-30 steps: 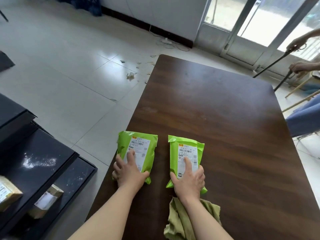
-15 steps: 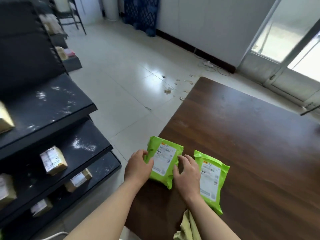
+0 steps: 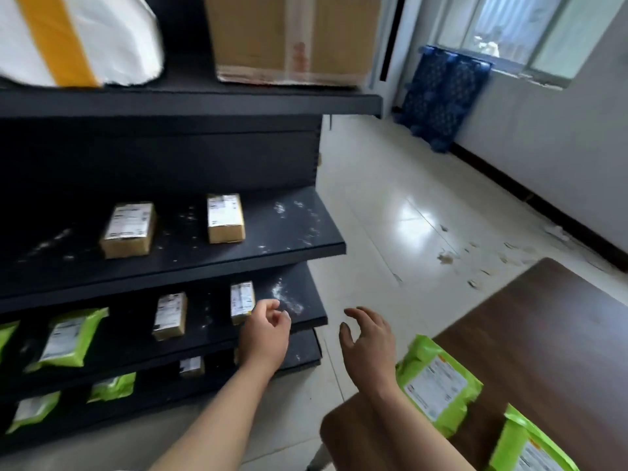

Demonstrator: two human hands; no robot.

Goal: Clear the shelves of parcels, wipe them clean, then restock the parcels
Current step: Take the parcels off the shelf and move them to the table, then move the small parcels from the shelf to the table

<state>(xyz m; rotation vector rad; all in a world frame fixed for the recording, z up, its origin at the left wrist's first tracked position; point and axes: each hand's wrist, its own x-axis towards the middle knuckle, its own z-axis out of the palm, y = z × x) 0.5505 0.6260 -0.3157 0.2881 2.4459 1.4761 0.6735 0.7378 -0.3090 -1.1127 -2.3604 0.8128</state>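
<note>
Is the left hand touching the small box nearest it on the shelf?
Cannot tell. The head view shows the left hand overlapping a lower corner of the box, fingers loosely curled, but this single angle shows neither contact nor gap.

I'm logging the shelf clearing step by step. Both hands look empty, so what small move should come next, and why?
Probably the left hand should grip the small brown cardboard box just beyond its fingers. It and the right hand hold nothing, and the dusty black shelf has parcels yet to clear.
</note>
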